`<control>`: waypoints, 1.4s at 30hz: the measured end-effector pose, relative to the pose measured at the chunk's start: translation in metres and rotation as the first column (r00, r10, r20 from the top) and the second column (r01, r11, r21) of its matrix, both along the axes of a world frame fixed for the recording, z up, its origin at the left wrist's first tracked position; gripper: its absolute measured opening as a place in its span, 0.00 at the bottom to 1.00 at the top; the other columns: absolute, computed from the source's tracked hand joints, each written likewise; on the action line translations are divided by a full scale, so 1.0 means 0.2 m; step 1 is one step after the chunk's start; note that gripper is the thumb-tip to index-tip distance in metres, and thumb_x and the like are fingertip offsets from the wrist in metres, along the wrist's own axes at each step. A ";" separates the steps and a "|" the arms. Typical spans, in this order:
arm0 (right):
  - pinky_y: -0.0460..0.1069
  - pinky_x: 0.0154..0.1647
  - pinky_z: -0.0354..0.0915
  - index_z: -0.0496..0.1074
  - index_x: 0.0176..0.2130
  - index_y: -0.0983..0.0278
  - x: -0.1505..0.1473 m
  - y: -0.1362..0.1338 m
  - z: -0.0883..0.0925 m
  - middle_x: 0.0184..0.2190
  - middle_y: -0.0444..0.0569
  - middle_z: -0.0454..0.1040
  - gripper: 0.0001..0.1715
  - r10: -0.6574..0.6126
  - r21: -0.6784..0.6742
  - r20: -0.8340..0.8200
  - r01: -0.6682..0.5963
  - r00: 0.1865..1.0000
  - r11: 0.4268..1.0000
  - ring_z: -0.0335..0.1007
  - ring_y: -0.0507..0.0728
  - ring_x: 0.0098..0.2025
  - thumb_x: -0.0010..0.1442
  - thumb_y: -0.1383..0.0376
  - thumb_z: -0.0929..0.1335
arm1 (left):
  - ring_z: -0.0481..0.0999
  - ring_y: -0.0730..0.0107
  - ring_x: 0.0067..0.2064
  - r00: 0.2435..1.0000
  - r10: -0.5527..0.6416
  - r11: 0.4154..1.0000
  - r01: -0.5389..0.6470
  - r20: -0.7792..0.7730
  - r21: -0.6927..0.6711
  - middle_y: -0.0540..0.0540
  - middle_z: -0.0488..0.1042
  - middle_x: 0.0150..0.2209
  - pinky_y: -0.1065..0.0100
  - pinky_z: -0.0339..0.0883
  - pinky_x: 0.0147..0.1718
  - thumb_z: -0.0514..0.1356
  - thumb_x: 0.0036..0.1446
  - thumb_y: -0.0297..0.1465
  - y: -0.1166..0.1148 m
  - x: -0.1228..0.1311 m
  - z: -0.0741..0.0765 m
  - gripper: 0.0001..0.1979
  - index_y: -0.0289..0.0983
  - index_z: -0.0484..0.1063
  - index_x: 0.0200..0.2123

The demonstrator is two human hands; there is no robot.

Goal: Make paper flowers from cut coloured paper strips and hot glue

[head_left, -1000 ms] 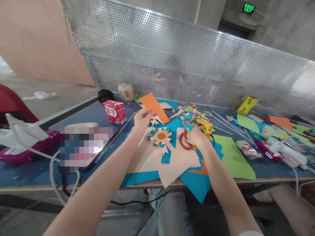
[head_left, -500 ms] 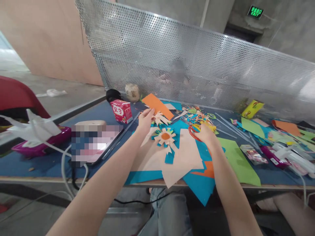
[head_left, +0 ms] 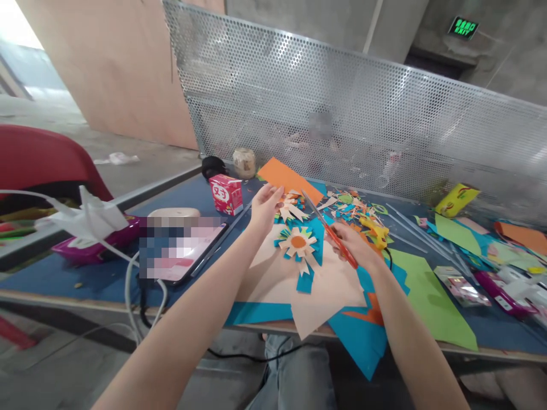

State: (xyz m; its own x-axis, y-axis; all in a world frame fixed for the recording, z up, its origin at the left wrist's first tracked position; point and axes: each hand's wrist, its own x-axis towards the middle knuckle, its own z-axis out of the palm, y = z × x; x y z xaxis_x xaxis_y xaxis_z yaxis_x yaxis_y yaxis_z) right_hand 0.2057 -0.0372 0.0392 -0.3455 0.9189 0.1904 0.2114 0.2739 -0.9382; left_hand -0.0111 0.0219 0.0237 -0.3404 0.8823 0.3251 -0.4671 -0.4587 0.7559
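My left hand [head_left: 267, 205] pinches the lower left part of an orange paper sheet [head_left: 290, 179], which is raised above the table. In my right hand [head_left: 352, 242] is a pair of scissors [head_left: 327, 225] with red handles, its blades pointing up and left to the sheet's right end. Whether the blades touch the paper I cannot tell. Below my hands lies a paper flower [head_left: 298, 242] with an orange centre and cream petals, over blue and cream sheets [head_left: 267, 279]. Another cream paper flower [head_left: 290, 209] sits just under the orange sheet.
Paper scraps [head_left: 350, 208] and a yellow glue gun [head_left: 375, 230] lie to the right, near green paper [head_left: 431, 296]. On the left are a red box [head_left: 225, 195], a phone [head_left: 200, 242] and a tissue box [head_left: 96, 242]. A perforated metal screen [head_left: 342, 102] borders the far edge.
My right hand has lifted the scissors off the table and brought their blades up to the orange sheet. My left hand still holds that sheet. The view has shifted slightly left.
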 end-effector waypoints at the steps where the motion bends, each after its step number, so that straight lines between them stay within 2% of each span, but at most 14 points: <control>1: 0.42 0.18 0.50 0.62 0.24 0.62 0.00 0.00 0.00 0.18 0.37 0.59 0.17 0.031 -0.054 0.038 -0.029 0.999 0.998 0.53 0.46 0.20 0.46 0.55 0.71 | 0.69 0.79 0.27 1.000 -0.018 1.000 0.018 -0.004 0.013 0.53 0.70 0.26 0.77 0.60 0.22 0.69 0.34 0.36 -0.01 0.00 0.01 0.17 0.38 0.72 0.31; 3: 0.42 0.18 0.50 0.60 0.25 0.62 0.01 0.01 0.00 0.19 0.37 0.58 0.18 0.128 -0.157 0.154 -0.103 0.980 0.982 0.53 0.46 0.20 0.49 0.53 0.69 | 0.69 0.80 0.26 0.999 -0.052 0.998 0.052 -0.007 0.042 0.53 0.71 0.26 0.77 0.60 0.22 0.69 0.34 0.36 -0.02 0.01 0.02 0.19 0.39 0.72 0.33; 5: 0.43 0.17 0.50 0.58 0.27 0.61 0.01 0.00 0.01 0.21 0.37 0.58 0.20 0.157 -0.195 0.187 -0.120 0.970 0.974 0.53 0.46 0.20 0.49 0.51 0.68 | 0.69 0.80 0.26 0.997 -0.076 0.995 0.076 0.002 0.064 0.54 0.71 0.26 0.77 0.60 0.21 0.70 0.33 0.36 -0.03 0.02 0.02 0.22 0.40 0.72 0.36; 12: 0.43 0.17 0.48 0.59 0.29 0.62 0.00 0.00 0.03 0.21 0.37 0.57 0.19 0.139 -0.229 0.279 -0.075 0.950 0.970 0.53 0.45 0.19 0.50 0.50 0.66 | 0.70 0.80 0.25 0.990 -0.141 0.989 0.140 0.014 0.056 0.54 0.72 0.26 0.76 0.62 0.23 0.71 0.34 0.33 -0.04 0.04 0.01 0.25 0.42 0.71 0.39; 18: 0.43 0.17 0.51 0.60 0.30 0.61 0.03 0.03 0.00 0.19 0.37 0.57 0.19 0.139 -0.222 0.306 -0.071 0.942 0.972 0.54 0.46 0.18 0.50 0.49 0.65 | 0.70 0.79 0.24 0.990 -0.133 0.990 0.130 0.037 0.060 0.55 0.71 0.26 0.75 0.62 0.23 0.70 0.35 0.31 -0.03 0.02 0.01 0.26 0.44 0.70 0.42; 26: 0.44 0.18 0.49 0.60 0.25 0.61 0.03 0.05 -0.02 0.16 0.38 0.56 0.22 0.091 -0.101 0.381 -0.056 0.920 0.993 0.53 0.48 0.18 0.50 0.46 0.64 | 0.69 0.79 0.25 0.991 -0.130 0.990 0.131 -0.028 0.044 0.54 0.70 0.26 0.75 0.61 0.23 0.68 0.36 0.33 -0.04 0.04 0.01 0.19 0.41 0.72 0.37; 31: 0.45 0.20 0.49 0.60 0.24 0.62 0.03 0.03 0.01 0.19 0.39 0.58 0.19 0.068 0.054 0.454 -0.103 0.888 0.993 0.52 0.48 0.21 0.49 0.51 0.67 | 0.65 0.80 0.21 0.999 0.003 0.999 -0.001 0.051 -0.038 0.55 0.67 0.20 0.77 0.57 0.19 0.67 0.37 0.34 -0.01 0.02 0.00 0.12 0.38 0.71 0.28; 33: 0.45 0.22 0.50 0.59 0.24 0.62 0.02 0.01 0.02 0.20 0.38 0.57 0.19 0.015 0.150 0.412 -0.084 0.911 0.985 0.52 0.48 0.22 0.47 0.53 0.69 | 0.64 0.80 0.20 0.999 0.030 0.997 -0.027 0.041 -0.068 0.55 0.66 0.20 0.77 0.56 0.18 0.66 0.38 0.36 0.00 0.01 0.00 0.11 0.38 0.69 0.25; 35: 0.46 0.23 0.53 0.57 0.25 0.61 0.00 0.01 0.03 0.21 0.39 0.58 0.19 -0.097 0.246 0.278 0.027 0.956 0.969 0.53 0.48 0.22 0.47 0.53 0.69 | 0.64 0.81 0.20 1.000 0.009 0.998 -0.011 -0.021 -0.068 0.54 0.68 0.21 0.77 0.57 0.19 0.65 0.38 0.38 -0.01 0.03 -0.01 0.12 0.37 0.69 0.24; 38: 0.48 0.26 0.59 0.55 0.28 0.60 -0.01 0.04 0.02 0.26 0.41 0.65 0.21 -0.260 0.329 0.041 0.232 0.965 0.915 0.60 0.51 0.25 0.46 0.54 0.70 | 0.64 0.80 0.21 0.969 -0.086 0.996 0.077 -0.230 -0.051 0.53 0.68 0.22 0.76 0.58 0.20 0.64 0.40 0.41 -0.04 0.08 -0.02 0.14 0.36 0.69 0.23; 40: 0.50 0.28 0.62 0.55 0.30 0.59 -0.02 0.06 0.00 0.30 0.44 0.68 0.23 -0.283 0.338 -0.040 0.279 0.958 0.899 0.63 0.52 0.27 0.44 0.54 0.71 | 0.64 0.79 0.22 0.897 -0.167 0.986 0.161 -0.409 -0.048 0.53 0.66 0.20 0.75 0.59 0.21 0.63 0.42 0.43 -0.08 0.13 -0.03 0.15 0.36 0.69 0.21; 42: 0.50 0.28 0.62 0.55 0.31 0.59 -0.02 0.07 -0.01 0.29 0.43 0.67 0.24 -0.310 0.326 -0.044 0.307 0.950 0.894 0.62 0.52 0.26 0.44 0.53 0.71 | 0.63 0.78 0.22 0.791 -0.237 0.967 0.247 -0.565 -0.060 0.52 0.65 0.19 0.75 0.59 0.22 0.61 0.44 0.45 -0.13 0.17 -0.04 0.17 0.35 0.67 0.19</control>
State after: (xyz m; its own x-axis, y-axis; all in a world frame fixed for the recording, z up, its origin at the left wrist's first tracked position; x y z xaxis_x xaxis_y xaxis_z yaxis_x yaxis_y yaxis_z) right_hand 0.2015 -0.0225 0.0379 -0.0575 0.8673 0.4944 0.3430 0.4823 -0.8061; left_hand 0.0230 -0.0033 0.0158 0.1309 0.9042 0.4066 -0.0589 -0.4023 0.9136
